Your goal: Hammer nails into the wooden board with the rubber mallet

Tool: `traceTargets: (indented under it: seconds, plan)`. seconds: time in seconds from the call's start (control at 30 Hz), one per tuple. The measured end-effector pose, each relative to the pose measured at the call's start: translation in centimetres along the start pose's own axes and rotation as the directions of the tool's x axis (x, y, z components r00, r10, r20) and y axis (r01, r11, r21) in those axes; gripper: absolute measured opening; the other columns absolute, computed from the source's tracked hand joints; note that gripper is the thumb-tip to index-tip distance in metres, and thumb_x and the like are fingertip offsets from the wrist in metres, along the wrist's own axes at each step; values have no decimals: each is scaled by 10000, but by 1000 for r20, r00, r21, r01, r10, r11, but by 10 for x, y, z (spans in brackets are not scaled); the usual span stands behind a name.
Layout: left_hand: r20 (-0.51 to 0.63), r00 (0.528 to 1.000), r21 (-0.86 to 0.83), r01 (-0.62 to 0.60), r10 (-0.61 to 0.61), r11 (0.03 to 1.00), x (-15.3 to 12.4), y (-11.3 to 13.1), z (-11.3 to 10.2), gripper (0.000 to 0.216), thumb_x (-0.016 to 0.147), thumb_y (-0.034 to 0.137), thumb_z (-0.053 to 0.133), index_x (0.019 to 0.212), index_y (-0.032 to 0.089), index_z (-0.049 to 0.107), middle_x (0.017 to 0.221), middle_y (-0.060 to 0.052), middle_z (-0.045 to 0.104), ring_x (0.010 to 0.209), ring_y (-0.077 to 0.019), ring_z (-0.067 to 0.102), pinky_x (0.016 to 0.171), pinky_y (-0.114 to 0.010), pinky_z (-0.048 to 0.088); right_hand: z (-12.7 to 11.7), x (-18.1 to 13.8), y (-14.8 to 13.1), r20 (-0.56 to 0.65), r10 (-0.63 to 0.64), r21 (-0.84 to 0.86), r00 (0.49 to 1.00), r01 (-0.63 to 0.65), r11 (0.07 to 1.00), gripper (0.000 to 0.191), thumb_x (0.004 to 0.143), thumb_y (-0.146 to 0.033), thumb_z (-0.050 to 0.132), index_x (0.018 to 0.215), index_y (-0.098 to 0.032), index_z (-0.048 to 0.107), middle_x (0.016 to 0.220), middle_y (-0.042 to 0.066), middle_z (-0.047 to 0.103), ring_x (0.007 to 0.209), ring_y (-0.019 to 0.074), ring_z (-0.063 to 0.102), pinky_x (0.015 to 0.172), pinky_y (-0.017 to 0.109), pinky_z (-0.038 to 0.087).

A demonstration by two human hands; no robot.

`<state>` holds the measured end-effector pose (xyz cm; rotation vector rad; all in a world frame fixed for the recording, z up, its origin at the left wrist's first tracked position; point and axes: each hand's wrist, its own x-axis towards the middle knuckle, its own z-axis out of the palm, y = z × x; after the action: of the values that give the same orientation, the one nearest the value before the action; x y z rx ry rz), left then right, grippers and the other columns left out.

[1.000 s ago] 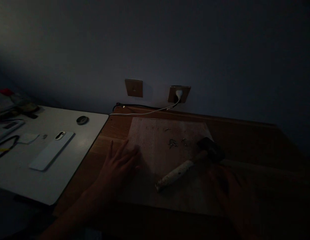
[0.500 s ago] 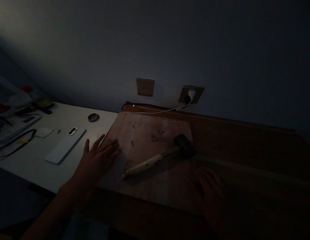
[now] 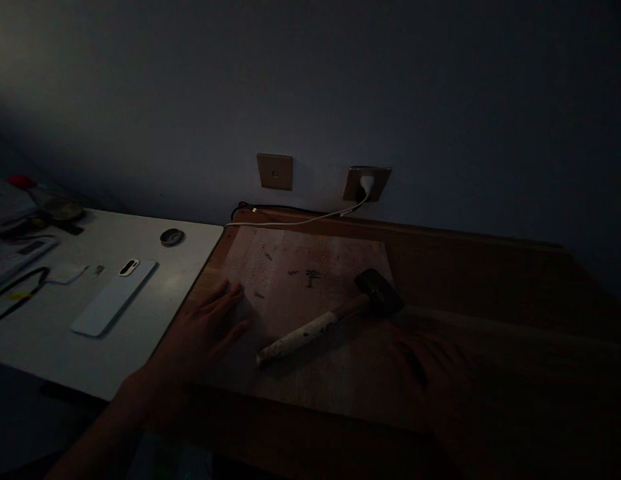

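Observation:
A thin, worn board (image 3: 310, 387) lies on the brown wooden desk, with several small nails (image 3: 312, 274) scattered on its upper part. Across the board rests a hammer (image 3: 297, 337), its pale, chipped handle pointing to the lower left and its dark head at the right. My left hand (image 3: 205, 333) is spread over the board's left edge, palm down, holding nothing. In deep shadow, my right hand (image 3: 430, 360) lies at the board's right edge below the hammer head. Its fingers look stretched out, and nothing shows in them.
On the white table at left are a phone (image 3: 113, 300), a roll of tape (image 3: 172, 237), a power strip (image 3: 23, 260) and a looped black cable (image 3: 20, 293). A white cord (image 3: 310, 220) runs behind the board to a wall socket (image 3: 366, 183). The light is dim.
The board has slid right along the desk with the hammer on it, baring a brown strip at its left. Some nails have shifted on it. Both hands moved right; the view shifted slightly.

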<state>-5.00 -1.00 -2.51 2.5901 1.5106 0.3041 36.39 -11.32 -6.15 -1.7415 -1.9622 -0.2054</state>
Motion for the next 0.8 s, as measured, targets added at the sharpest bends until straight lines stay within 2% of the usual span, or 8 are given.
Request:
traceTargets:
  seconds: [0.1,0.2,0.33,0.5,0.63,0.8]
  plan:
    - [9,995,-8,-104,104,995,4,28,11,642,1029,609,446,1484,173,570,1535,-118,563,1458,-308,498,1147,-464,525,-13,-13,29,3,153,-36,988,-153,988,414,1023,-516,438,995,-234,740,1005,141,791,969,368,717,879,574,513]
    - [-11,979,-8,-202,202,979,10,57,22,604,1042,551,472,1518,185,530,1553,-119,543,1476,-309,473,1169,-473,503,-29,-24,52,44,304,-45,952,-302,952,467,998,-615,425,955,-260,725,961,143,785,918,372,727,838,566,539]
    - [-15,954,46,-297,298,954,19,78,31,578,1061,508,455,1524,167,513,1551,-127,545,1473,-324,475,1151,-485,512,-46,-32,60,93,434,-50,896,-431,901,427,989,-605,445,946,-278,716,980,135,780,935,365,727,822,538,561]
    - [-18,933,94,-357,360,929,27,74,34,510,1074,429,437,1480,145,557,1510,-145,587,1430,-337,527,1110,-490,532,-48,-35,58,69,427,-22,902,-426,904,496,980,-646,411,976,-255,716,1017,138,772,965,374,720,835,557,561]
    - [-24,924,91,-377,381,922,34,72,28,401,1058,308,462,1395,172,631,1437,-138,654,1343,-325,603,1058,-481,550,-46,-35,62,76,436,-23,897,-436,900,451,983,-625,429,958,-273,709,1019,142,771,988,377,716,863,552,554]
    - [-35,932,57,-359,361,932,49,92,11,279,1030,269,520,1233,171,684,1213,-139,750,1094,-285,701,904,-436,587,-48,-32,64,127,486,-27,865,-487,873,422,969,-582,443,958,-259,715,997,144,778,973,393,723,844,564,564]
